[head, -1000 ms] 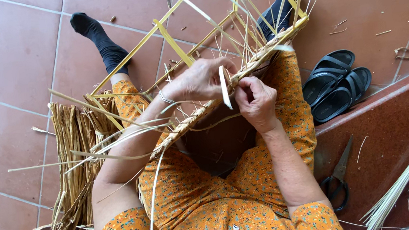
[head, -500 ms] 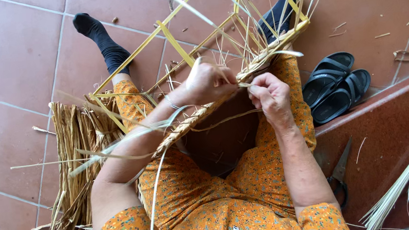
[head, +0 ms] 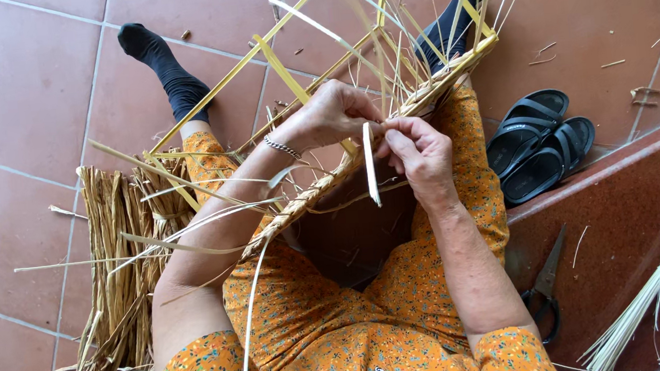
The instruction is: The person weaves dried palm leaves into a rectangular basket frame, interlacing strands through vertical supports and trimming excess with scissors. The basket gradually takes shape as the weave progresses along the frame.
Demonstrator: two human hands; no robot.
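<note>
Both our left hand [head: 332, 116] and right hand [head: 420, 154] pinch closed on pale straw strips at the braided rim [head: 322, 190] of a half-woven basket across our lap, loose yellow strands sticking outward.

The basket frame [head: 388, 117] is woven of dry, pale yellow straw-like strips, matt and fibrous, with a braided rim. A loose strip [head: 371, 175] between the hands looks flat and smooth. The bundle [head: 119, 275] on the floor is coarser, brownish dried leaf, rough and frayed. The floor [head: 14, 118] is reddish tile, smooth with a dull sheen. The dress [head: 344, 343] is soft printed cloth. The sandals [head: 541, 143] are black, slightly glossy rubber or plastic. The scissors [head: 547, 286] are dark metal. The bracelet [head: 283, 147] is shiny metal chain.
</note>
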